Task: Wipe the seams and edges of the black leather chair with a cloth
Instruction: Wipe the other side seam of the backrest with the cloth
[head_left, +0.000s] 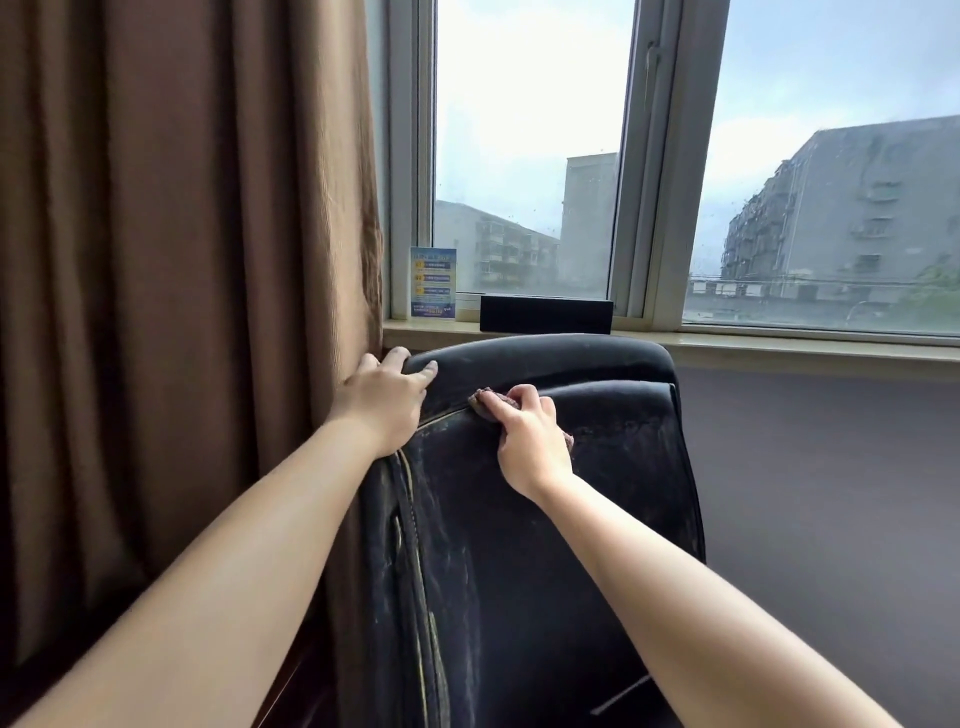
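**Wiping the upper backrest seam, chair steadied at its top corner**

Black leather chair (519, 545) seen from behind, backrest upright, long axis running floor to ceiling, top edge toward the windowsill (779, 340). Brown curtain (182, 260) just beside its left side.

Left hand (382, 397) curled over the top left corner, fingers hooked on the rim; probably bracing so the back does not swing under pressure.

Right hand (530, 436) bears down on a small brownish cloth (485, 402), bunched beneath curled fingers, only its ends showing. Cloth sits on the horizontal seam below the headrest roll, near the left end. That seam runs left to right; likely stroke follows it rightward.

Leather dusty, streaked. Pale stitched seam down the left edge looks untouched.

On the sill: a black box (545, 315), a printed card (434, 283).
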